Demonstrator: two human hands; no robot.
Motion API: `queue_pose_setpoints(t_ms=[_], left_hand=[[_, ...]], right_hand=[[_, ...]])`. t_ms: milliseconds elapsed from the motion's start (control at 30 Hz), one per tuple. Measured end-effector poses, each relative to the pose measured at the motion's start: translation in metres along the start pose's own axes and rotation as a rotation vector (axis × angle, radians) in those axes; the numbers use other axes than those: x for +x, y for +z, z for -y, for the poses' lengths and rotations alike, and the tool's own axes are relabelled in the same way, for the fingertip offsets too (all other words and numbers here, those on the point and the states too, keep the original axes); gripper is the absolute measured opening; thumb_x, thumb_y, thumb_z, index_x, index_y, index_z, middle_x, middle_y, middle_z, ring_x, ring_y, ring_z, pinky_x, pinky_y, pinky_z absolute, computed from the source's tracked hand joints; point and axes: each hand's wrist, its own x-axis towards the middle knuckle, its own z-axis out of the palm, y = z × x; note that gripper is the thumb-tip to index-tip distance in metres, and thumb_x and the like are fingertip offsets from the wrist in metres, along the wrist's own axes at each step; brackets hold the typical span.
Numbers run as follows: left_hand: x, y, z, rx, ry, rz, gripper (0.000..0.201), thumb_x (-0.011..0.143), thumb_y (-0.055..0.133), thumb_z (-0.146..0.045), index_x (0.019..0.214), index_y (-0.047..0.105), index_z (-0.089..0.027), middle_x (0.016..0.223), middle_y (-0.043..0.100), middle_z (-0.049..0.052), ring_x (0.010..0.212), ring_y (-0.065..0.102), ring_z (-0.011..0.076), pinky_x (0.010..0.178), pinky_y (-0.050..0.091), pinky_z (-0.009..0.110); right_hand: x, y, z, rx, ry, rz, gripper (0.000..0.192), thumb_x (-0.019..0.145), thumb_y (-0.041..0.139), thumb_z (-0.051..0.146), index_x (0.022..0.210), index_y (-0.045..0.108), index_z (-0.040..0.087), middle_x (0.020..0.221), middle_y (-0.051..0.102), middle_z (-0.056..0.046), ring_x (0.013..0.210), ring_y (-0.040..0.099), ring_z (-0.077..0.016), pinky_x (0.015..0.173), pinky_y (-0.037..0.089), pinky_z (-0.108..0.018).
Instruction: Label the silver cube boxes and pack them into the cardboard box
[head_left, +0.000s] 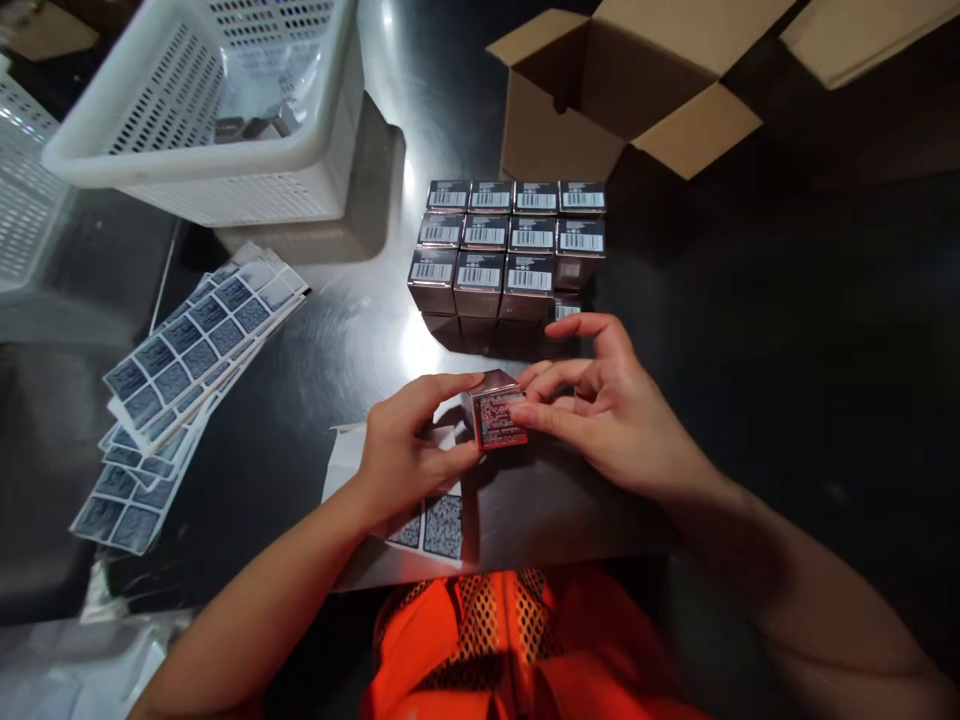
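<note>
A small dark box (495, 418) with a printed label on its near face is held above the metal table. My left hand (409, 435) grips it from the left, thumb on top and fingers below. My right hand (600, 405) closes on the box's right side, with the thumb against the labelled face and the index finger raised. Under my left hand lies a sheet of square printed stickers (442, 525), partly hidden by the hand. Just beyond the hands stand rows of similar dark boxes (480, 270) with barcode labels on top.
A white perforated basket (202, 175) with small boxes and clear plastic stands at the back left. Several sticker sheets (202, 345) lie fanned out on the left. An open cardboard carton (559, 140) sits at the back right. The table's front edge is close to the orange garment (510, 650).
</note>
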Motion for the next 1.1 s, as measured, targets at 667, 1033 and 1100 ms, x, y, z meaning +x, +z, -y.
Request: queue_pose_setpoints(t_ms=[667, 1033, 1100], left_hand=[[-0.002, 0.004, 0.008, 0.071, 0.123, -0.006, 0.047, 0.076, 0.082, -0.022, 0.121, 0.069, -0.024, 0.112, 0.078, 0.005, 0.091, 0.074, 0.0181, 0.074, 0.059, 0.028], [0.009, -0.005, 0.019, 0.328, -0.043, -0.543, 0.054, 0.073, 0.086, -0.041, 0.118, 0.065, -0.020, 0.099, 0.068, 0.001, 0.066, 0.055, 0.0116, 0.060, 0.044, 0.026], [0.009, -0.006, 0.018, 0.318, -0.071, -0.539, 0.053, 0.074, 0.084, -0.041, 0.118, 0.064, -0.021, 0.101, 0.067, 0.002, 0.073, 0.059, 0.0133, 0.061, 0.045, 0.026]], right_hand=[[0.000, 0.003, -0.005, -0.280, -0.027, -0.175, 0.063, 0.070, 0.089, 0.031, 0.117, 0.045, 0.028, 0.060, 0.059, 0.009, 0.082, 0.074, -0.0235, 0.066, 0.062, -0.032], [-0.022, 0.037, -0.035, -0.522, -0.066, 0.218, 0.055, 0.071, 0.091, 0.043, 0.114, 0.060, 0.025, 0.087, 0.074, 0.001, 0.075, 0.073, -0.0176, 0.070, 0.061, -0.030], [-0.021, 0.041, -0.040, -0.492, -0.075, 0.237, 0.045, 0.082, 0.083, 0.031, 0.120, 0.060, 0.023, 0.086, 0.076, 0.002, 0.076, 0.074, -0.0161, 0.074, 0.061, -0.029]])
